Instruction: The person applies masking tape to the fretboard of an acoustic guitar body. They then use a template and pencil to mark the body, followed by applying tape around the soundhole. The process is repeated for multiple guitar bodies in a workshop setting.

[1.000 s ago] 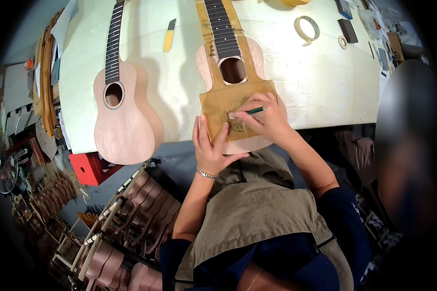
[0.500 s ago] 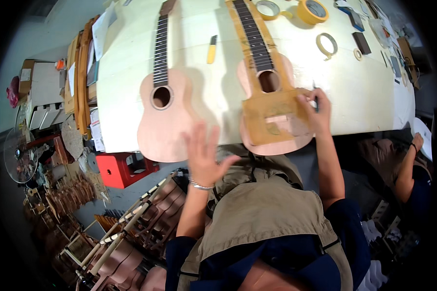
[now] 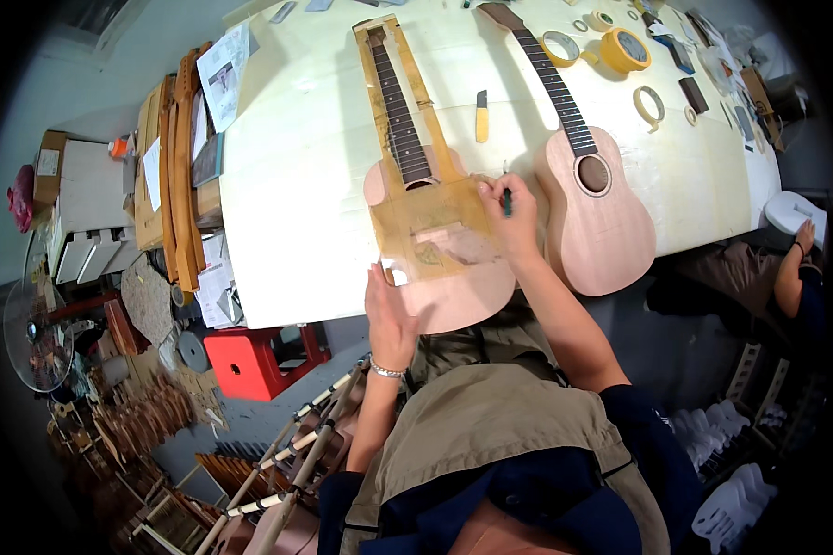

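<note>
A tan, see-through template (image 3: 453,211) with two long arms lies over a small pale wooden ukulele (image 3: 458,303) on the left, its arms flanking the dark fretboard. My right hand (image 3: 512,215) is closed around a slim, dark green pen-like tool (image 3: 506,200), its fingertips at the template's right edge. My left hand (image 3: 391,319) rests along the lower left side of that ukulele's body, fingers stretched and thumb near its edge. To the right lies a second, uncovered ukulele (image 3: 603,222), its round soundhole showing. A yellow-handled cutter knife (image 3: 481,117) lies between the two necks.
Tape rolls (image 3: 626,50) and small blocks lie on the right of the white table (image 3: 296,231). Wooden strips (image 3: 183,185) stand by its left edge. A red stool (image 3: 250,359) and racks of instrument bodies are below left. Another person's hand (image 3: 805,237) is at far right.
The template has gone from the right ukulele onto the left one, with my right hand at its edge. My left hand, spread in the air before, now rests at the left ukulele's side.
</note>
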### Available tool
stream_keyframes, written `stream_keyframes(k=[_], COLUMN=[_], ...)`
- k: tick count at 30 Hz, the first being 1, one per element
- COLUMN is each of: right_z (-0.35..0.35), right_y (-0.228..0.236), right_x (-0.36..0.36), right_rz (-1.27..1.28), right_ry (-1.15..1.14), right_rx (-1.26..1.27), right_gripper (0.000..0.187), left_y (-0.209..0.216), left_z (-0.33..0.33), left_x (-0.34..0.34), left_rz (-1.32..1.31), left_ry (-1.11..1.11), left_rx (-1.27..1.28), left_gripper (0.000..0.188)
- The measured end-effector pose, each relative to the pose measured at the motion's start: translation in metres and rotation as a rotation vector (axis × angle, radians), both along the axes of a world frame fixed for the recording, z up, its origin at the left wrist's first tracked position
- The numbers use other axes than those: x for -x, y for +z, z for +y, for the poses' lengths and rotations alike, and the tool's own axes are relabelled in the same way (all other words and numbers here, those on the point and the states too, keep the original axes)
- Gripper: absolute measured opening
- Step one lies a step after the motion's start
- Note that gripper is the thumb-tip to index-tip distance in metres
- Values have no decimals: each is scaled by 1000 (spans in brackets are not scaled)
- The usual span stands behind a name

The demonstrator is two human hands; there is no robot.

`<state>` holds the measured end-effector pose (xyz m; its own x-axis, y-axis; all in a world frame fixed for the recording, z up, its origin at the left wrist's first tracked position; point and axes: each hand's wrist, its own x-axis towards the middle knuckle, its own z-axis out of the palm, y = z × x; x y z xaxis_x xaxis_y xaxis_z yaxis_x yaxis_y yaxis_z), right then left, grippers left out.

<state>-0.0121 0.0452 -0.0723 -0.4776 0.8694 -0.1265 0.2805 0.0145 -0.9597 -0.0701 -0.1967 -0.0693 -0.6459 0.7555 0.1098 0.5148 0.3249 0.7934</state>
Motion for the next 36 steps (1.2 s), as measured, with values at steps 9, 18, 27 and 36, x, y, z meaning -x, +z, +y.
stream_keyframes(k=[9, 18, 27, 36], right_z=[2, -26, -50, -66], right_y=[2, 25, 42, 21], right_x=[30, -14, -35, -18], right_rz=[-48, -204, 80, 47], right_ry=[593, 686, 535, 680], right_rx=[-738, -769, -629, -835], right_gripper=[58, 54, 19, 18], left_y=[-7, -7, -17, -25], left_z=[-14, -11, -8, -10], left_x=[-1, 1, 5, 4], left_rz=[222, 323, 396, 396], left_ry=[-137, -156, -141, -119], left_rx=[84, 82, 32, -4], left_gripper=[120, 93, 88, 85])
